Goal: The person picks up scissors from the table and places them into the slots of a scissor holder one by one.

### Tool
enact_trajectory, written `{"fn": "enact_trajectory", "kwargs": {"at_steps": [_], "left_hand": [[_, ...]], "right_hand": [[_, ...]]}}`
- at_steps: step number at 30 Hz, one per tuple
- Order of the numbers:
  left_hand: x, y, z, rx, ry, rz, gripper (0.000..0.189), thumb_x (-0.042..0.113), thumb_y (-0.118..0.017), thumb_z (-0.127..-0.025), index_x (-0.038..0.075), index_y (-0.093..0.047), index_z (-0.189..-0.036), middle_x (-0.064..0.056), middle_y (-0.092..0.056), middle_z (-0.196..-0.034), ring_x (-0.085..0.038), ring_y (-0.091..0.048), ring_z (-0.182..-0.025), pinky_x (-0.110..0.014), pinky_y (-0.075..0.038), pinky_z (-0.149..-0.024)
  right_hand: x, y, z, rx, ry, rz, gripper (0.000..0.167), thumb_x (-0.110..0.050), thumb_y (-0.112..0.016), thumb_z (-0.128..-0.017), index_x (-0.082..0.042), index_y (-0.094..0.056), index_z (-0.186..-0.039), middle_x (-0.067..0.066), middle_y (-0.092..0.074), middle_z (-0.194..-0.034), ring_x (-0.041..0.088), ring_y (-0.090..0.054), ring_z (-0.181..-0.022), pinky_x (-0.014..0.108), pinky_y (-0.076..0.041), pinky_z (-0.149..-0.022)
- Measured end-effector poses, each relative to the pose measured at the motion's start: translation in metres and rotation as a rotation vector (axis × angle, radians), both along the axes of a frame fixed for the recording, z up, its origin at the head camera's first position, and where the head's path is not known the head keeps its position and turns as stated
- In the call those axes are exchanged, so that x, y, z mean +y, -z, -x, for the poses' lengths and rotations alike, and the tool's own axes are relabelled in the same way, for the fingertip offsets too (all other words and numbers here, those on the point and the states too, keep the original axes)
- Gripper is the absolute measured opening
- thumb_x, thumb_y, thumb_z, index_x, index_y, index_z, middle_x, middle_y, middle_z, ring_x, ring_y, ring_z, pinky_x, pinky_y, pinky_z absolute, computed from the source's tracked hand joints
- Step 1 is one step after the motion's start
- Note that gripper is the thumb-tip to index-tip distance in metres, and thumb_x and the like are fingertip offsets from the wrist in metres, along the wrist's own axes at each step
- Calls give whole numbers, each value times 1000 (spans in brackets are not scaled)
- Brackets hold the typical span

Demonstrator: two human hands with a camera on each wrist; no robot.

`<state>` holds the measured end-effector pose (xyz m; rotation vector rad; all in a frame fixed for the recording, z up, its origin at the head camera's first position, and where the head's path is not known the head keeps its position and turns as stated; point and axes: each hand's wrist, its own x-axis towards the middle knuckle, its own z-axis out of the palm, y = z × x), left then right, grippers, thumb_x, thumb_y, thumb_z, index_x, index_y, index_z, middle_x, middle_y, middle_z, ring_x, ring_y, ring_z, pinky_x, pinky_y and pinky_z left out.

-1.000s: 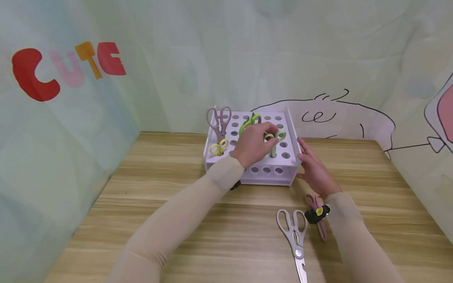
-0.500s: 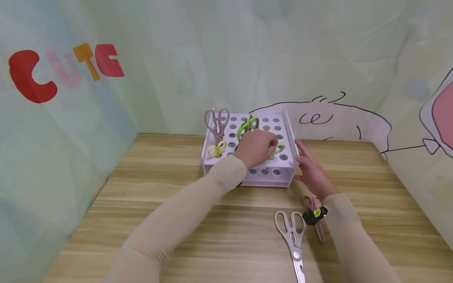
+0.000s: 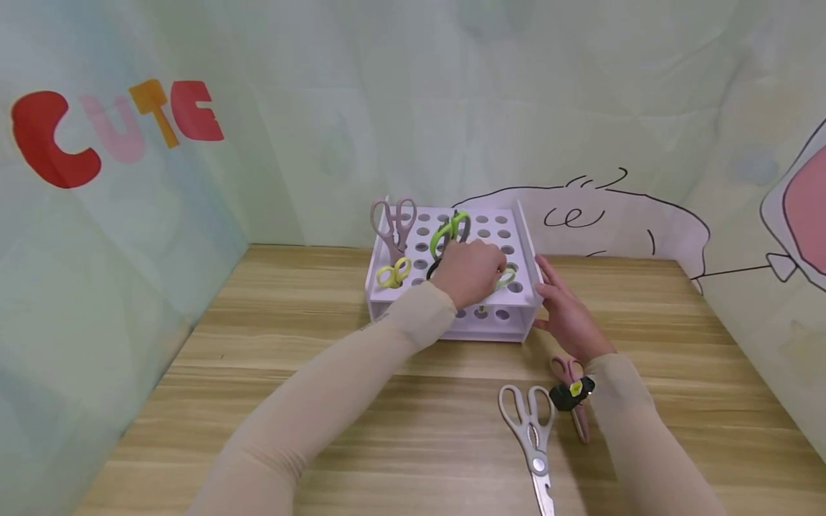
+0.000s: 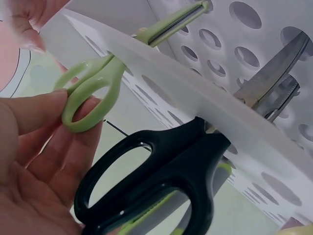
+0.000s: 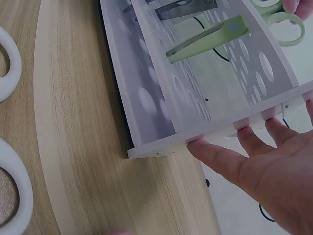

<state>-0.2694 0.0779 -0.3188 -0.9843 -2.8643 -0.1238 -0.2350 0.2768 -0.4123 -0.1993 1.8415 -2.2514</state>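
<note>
My left hand [image 3: 474, 272] pinches the handle loops of light green scissors [image 4: 93, 93] between thumb and fingers. Their blades pass down through a hole in the top shelf of a white rack [image 3: 529, 251]; in the right wrist view the light green tip reaches close to the lower shelf. With straight fingers, my right hand [image 3: 571, 319] presses against the rack's right side panel. Beside the left hand, black-handled scissors [image 4: 166, 166] stand in another hole. Bright green and grey scissors [image 3: 449, 233], mauve scissors [image 3: 395, 233] and small yellow scissors [image 3: 393, 272] also stand in the rack.
On the wooden table [image 3: 258, 344], grey-handled kitchen scissors [image 3: 532, 437] lie in front of the rack. Pink scissors [image 3: 581, 423] lie partly under the right wrist and its camera [image 3: 571, 394]. A printed curtain [image 3: 323, 143] hangs behind the rack.
My left hand has moved down with the light green scissors, and their handles now sit lower at the shelf. The right hand stays against the rack's side. The head view has shifted slightly.
</note>
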Motion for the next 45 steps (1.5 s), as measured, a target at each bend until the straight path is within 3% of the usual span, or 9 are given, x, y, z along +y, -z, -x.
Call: {"fn": "enact_trajectory", "kwargs": {"at_steps": [10, 14, 19, 22, 29, 34, 37, 41, 45], "left_hand": [[0, 3, -3, 50, 19, 30, 11, 11, -63, -90, 18, -71, -85, 4, -68, -80, -16, -62, -75, -40, -52, -71], [-3, 2, -3, 81, 58, 6, 12, 13, -62, -91, 16, -73, -95, 2, -70, -89, -15, -63, -78, -36, -54, -72], [-12, -5, -7, 92, 89, -100, 30, 14, -62, -93, 12, -70, -121, -4, -66, -122, -19, -64, -104, -32, -52, -90], [-19, -10, -10, 91, 101, -199, 32, 12, -62, -93, 11, -68, -125, -5, -60, -132, -20, -63, -110, -28, -53, -88], [-35, -18, -14, 142, 137, -334, 38, 15, -65, -93, 10, -63, -130, -7, -57, -136, -21, -59, -117, -30, -49, -97], [-45, -23, -14, 153, 168, -410, 41, 13, -64, -92, 7, -61, -132, -10, -55, -136, -22, -61, -112, -30, -52, -89], [-51, -29, -15, 151, 159, -440, 49, 16, -65, -92, 6, -55, -138, -10, -52, -140, -23, -56, -120, -29, -47, -97], [-63, -35, -14, 149, 148, -497, 66, 21, -68, -90, 5, -41, -149, -10, -45, -148, -23, -40, -137, -28, -27, -114], [-78, -36, -12, 178, 133, -573, 81, 27, -71, -88, 7, -29, -154, -12, -28, -157, -23, -23, -146, -35, -17, -118]], "right_hand": [[-2, -1, 0, -2, -6, -8, 62, -22, -35, -107, -33, -5, -160, 6, 3, -165, 32, -6, -148, 71, -13, -110], [-1, -1, 0, -1, 0, -16, 62, -23, -35, -107, -33, -4, -160, 6, 3, -166, 32, -6, -148, 71, -14, -109], [-2, -1, 0, 11, -8, -23, 61, -26, -37, -108, -36, -6, -160, 5, 4, -166, 33, -6, -148, 71, -16, -109], [-2, -1, 0, 10, -4, -20, 61, -24, -36, -108, -36, -6, -160, 5, 4, -165, 33, -6, -148, 71, -16, -109], [0, -2, -2, 2, -3, -13, 62, -24, -36, -107, -35, -6, -160, 6, 6, -165, 34, -5, -148, 71, -14, -109], [0, -1, -3, -4, -12, -23, 62, -26, -37, -108, -37, -5, -159, 4, 8, -166, 34, -3, -149, 72, -14, -109], [1, 0, -3, -4, -10, -22, 61, -26, -36, -108, -37, -5, -159, 4, 9, -166, 34, -2, -149, 72, -13, -109], [1, 0, -3, 1, -11, -25, 62, -27, -37, -108, -37, -5, -159, 4, 9, -166, 34, -2, -149, 72, -14, -109], [0, -2, -3, 8, -17, -26, 63, -26, -37, -108, -35, -3, -160, 6, 8, -166, 34, -3, -149, 72, -14, -109]]}}
